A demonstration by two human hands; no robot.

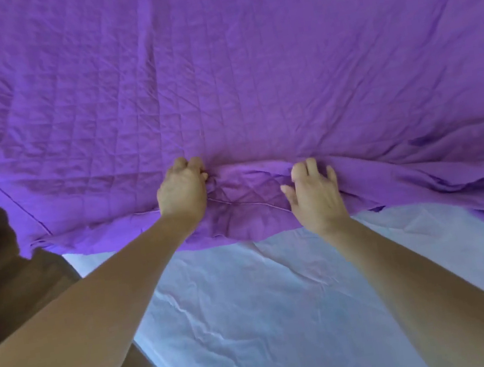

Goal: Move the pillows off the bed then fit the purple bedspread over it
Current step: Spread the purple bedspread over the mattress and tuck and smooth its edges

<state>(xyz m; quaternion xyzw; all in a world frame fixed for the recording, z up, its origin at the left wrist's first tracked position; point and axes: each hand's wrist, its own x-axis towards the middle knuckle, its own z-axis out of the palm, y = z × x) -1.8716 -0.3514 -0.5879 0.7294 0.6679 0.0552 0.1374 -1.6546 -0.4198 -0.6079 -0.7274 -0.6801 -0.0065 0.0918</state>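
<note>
Here, the head camera looks down along two bare forearms reaching forward over a bed (180, 365). The purple bedspread (218, 76), quilted in small squares, covers the far part of the mattress and fills the upper half of the picture. Its near edge lies bunched and folded back on itself across the middle, and on the right it trails nearer in loose folds. Below that edge the white sheet (254, 313) is bare and creased right up to the near side. A patch of brown wooden floor (15, 295) shows at the left, past the bed's corner, where the bedspread hangs over the side.

The left hand (182, 192) has its fingers curled into the rumpled edge, gripping a bunch of cloth. The right hand (314, 194), just beside it with a fold of purple between them, lies on the cloth with fingers spread and slightly bent. It is a little blurred, and no grip shows.

No pillows are in view, so that step seems done, though most of the room is out of sight. The spreading looks roughly half done, with the far part covered and the near part not. What is left, as I judge it, is to draw the edge to the near side, straighten the folds at the right, and smooth the wrinkles.
</note>
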